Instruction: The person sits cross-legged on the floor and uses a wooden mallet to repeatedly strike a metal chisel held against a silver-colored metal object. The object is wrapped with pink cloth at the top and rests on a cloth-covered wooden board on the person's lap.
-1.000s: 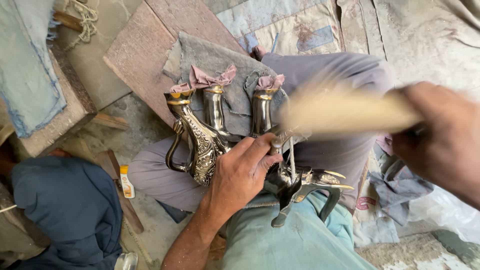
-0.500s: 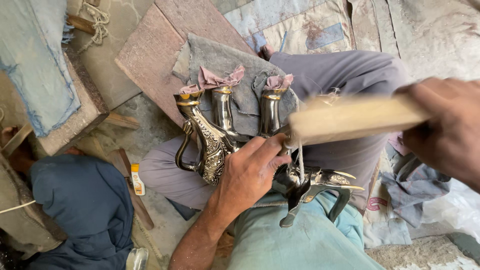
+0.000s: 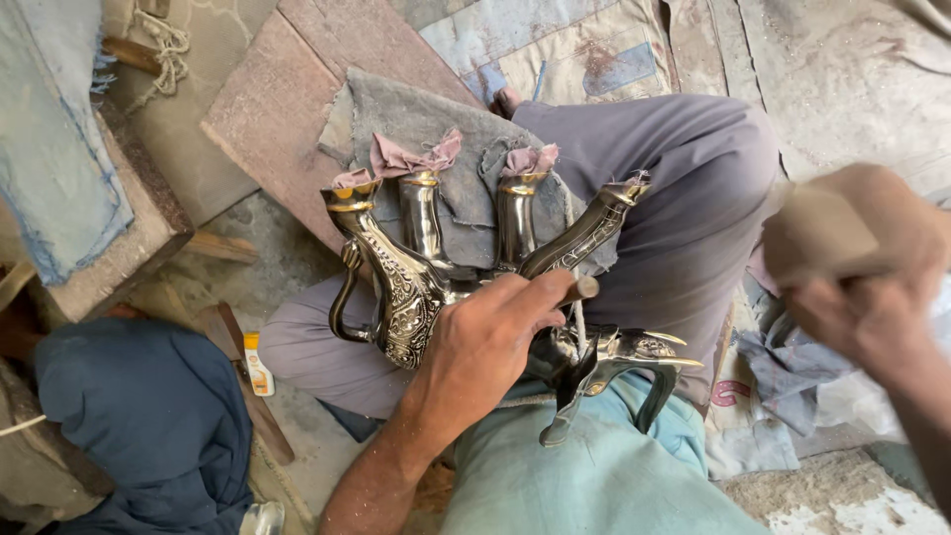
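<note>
The person sits on the floor (image 3: 297,287) with bent legs in grey trousers (image 3: 684,188), and a grey cloth (image 3: 426,119) lies spread over a stone slab (image 3: 267,109) just beyond the knee. On the lap rests a cluster of engraved metal jugs (image 3: 406,287), necks pointing away from the body, some mouths stuffed with pink rag (image 3: 411,157). The left hand (image 3: 490,342) lies on this cluster, fingers (image 3: 535,297) clamped around a short rod-like tool (image 3: 582,289) whose long axis runs to the right, its tip beside a slanting spout (image 3: 584,228). The right hand (image 3: 862,297) is raised well apart at the right edge, blurred; its fingers look closed on a pale wooden block (image 3: 822,233), though the grip cannot be told for certain. The jugs lie to its left and lower; the left hand is far nearer.
</note>
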